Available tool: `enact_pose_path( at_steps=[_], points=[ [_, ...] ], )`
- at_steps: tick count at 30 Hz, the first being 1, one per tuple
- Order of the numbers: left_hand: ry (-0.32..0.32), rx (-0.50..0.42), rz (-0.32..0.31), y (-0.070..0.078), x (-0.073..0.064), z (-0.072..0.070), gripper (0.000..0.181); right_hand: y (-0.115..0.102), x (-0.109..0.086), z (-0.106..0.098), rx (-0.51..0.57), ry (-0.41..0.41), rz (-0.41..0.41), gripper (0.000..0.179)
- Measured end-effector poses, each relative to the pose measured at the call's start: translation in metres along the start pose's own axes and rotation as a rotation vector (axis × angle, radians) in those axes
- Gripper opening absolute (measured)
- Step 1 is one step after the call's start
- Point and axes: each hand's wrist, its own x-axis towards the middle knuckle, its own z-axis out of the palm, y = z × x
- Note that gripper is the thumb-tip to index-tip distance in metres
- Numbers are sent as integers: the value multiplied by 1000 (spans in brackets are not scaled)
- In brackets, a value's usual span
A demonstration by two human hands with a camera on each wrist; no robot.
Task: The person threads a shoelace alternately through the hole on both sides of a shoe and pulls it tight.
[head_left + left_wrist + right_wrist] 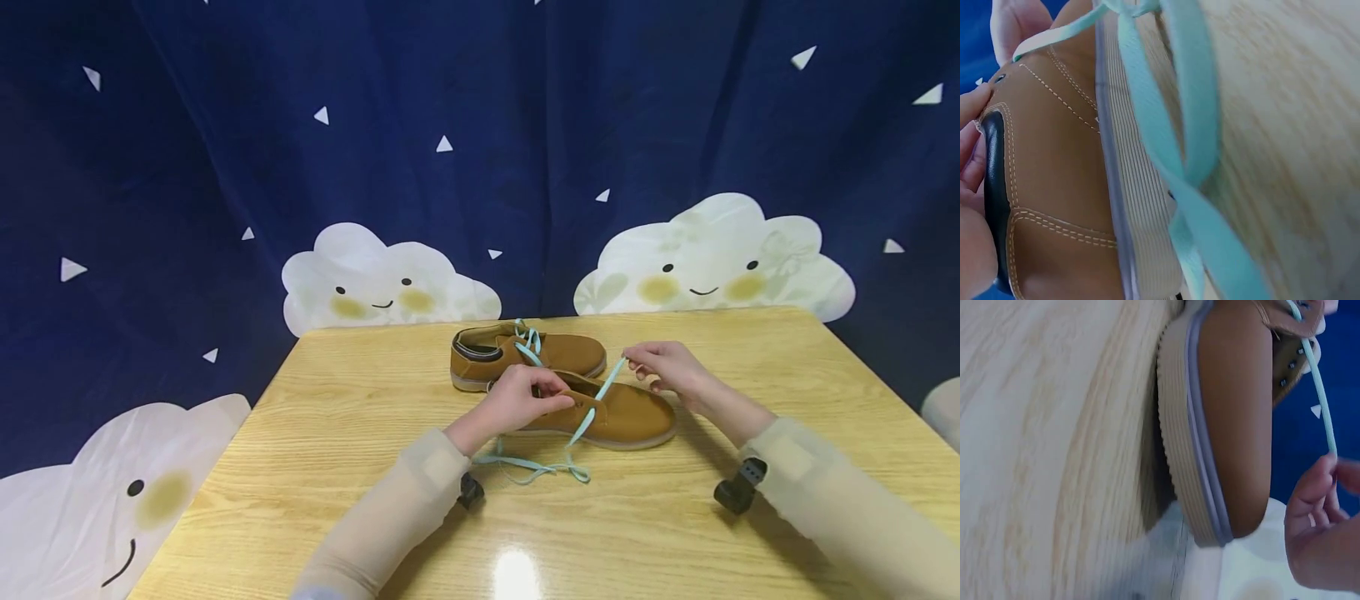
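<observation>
A brown leather shoe [637,417] lies on the table with its toe to the right. My left hand [517,400] grips its upper by the opening, thumb and fingers at the eyelet flap [579,406]. Between the thumb and fingertips of my right hand [671,371], above the toe, is a mint-green shoelace [1319,387]. It runs taut from that pinch down to the flap, and several eyelets show on the facing flap in the right wrist view. The lace's remaining length [1147,112] hangs past the sole and lies loosely curled on the wood.
Behind stands a second brown shoe [573,354] with a mint-green lace [531,340], partly covered by the near one. Both rest on a wooden table [360,392]. A dark blue curtain [495,192] with clouds hangs along the table's back edge.
</observation>
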Motion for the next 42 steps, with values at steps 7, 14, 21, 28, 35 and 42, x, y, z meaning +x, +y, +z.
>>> enact_pose_path(
  at_steps=[7,14,21,28,35,42],
  points=[
    [-4,-24,18,-3,0,1,8,1,-3,-19,355,-8,3,31],
    [-13,-48,15,-3,0,0,8,-12,-11,-39,799,-9,35,35],
    [-13,-50,13,-4,-1,1,8,-19,-18,-63,854,136,-61,39],
    [-9,-52,16,-3,0,1,9,-23,-27,-90,936,276,-112,34],
    [-15,-69,7,-2,0,-1,8,-23,-33,-109,1068,355,-132,21],
    [-15,-75,1,-2,-1,0,8,-22,-36,-111,1084,396,-172,25]
  ],
)
